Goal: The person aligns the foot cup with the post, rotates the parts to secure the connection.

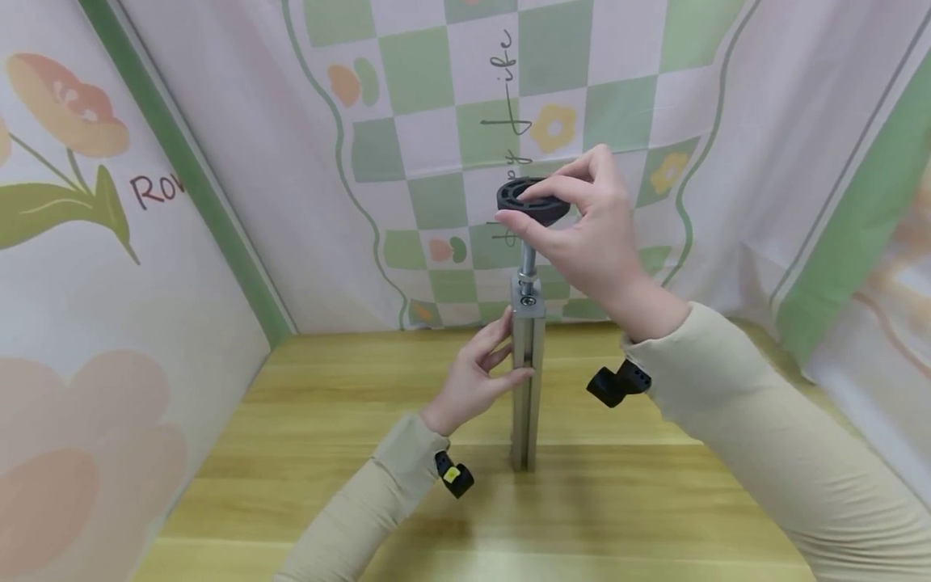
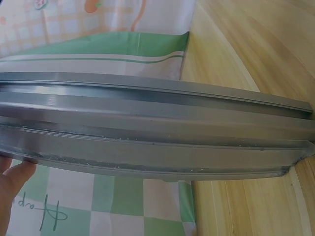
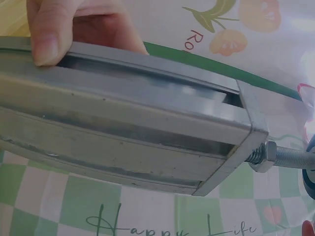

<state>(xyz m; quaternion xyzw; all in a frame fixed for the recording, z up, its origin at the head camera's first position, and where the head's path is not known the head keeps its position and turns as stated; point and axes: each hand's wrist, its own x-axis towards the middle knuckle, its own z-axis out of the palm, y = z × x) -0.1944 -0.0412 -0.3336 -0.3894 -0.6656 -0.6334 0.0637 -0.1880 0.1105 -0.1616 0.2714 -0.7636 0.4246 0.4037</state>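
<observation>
An aluminium profile [image 1: 522,412] with slots along its sides stands upright on the wooden table. My left hand [image 1: 473,380] grips it at its upper half, thumb in front and fingers behind. A flat metal end plate [image 1: 538,310] with a screw caps the top. From it rises a threaded rod [image 1: 528,257] with a hex nut [image 3: 266,156] low on it, near the plate. Topping the rod is a black round leveling foot [image 1: 541,213], its ribbed hollow underside facing up. My right hand [image 1: 600,230] holds this foot by its rim, between thumb and fingers.
The wooden table [image 1: 349,388] meets a curtain [image 1: 414,48] printed with green checks at the back. Printed cloth walls [image 1: 65,299] stand to the left and right. Both sleeves carry a small black wrist mount [image 1: 614,384].
</observation>
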